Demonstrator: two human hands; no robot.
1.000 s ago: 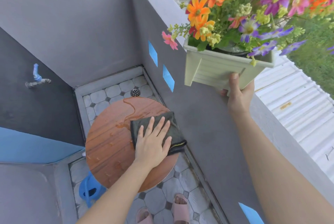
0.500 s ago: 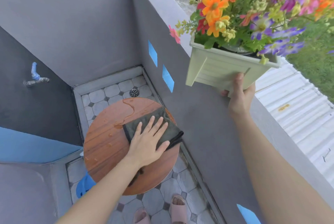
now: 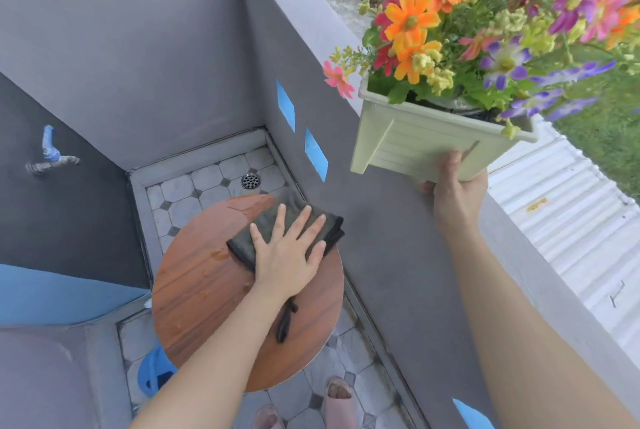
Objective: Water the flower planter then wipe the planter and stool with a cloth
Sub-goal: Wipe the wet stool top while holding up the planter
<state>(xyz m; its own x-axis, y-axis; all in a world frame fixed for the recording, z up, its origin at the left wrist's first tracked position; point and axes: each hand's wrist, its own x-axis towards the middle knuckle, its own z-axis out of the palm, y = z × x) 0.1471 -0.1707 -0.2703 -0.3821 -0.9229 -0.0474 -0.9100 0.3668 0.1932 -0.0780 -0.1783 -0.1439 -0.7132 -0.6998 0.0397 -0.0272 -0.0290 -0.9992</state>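
A round wooden stool [image 3: 204,297] stands on the tiled floor, its top wet with drops and a streak of water at the far edge. My left hand [image 3: 287,255] lies flat, fingers spread, on a folded dark cloth [image 3: 277,217] at the stool's far right side. My right hand [image 3: 453,186] grips the underside of a pale green planter [image 3: 412,144] full of colourful flowers [image 3: 485,23], holding it in the air over the grey wall ledge.
Grey walls [image 3: 145,58] enclose the small tiled corner with a floor drain [image 3: 250,180]. A tap [image 3: 52,155] sticks out of the dark left wall. A blue watering can [image 3: 152,376] sits half hidden under the stool. My feet in pink slippers [image 3: 337,397] stand below.
My left hand has pushed the cloth toward the stool's far right edge, over the water streak. The planter in my right hand has drifted slightly right and up.
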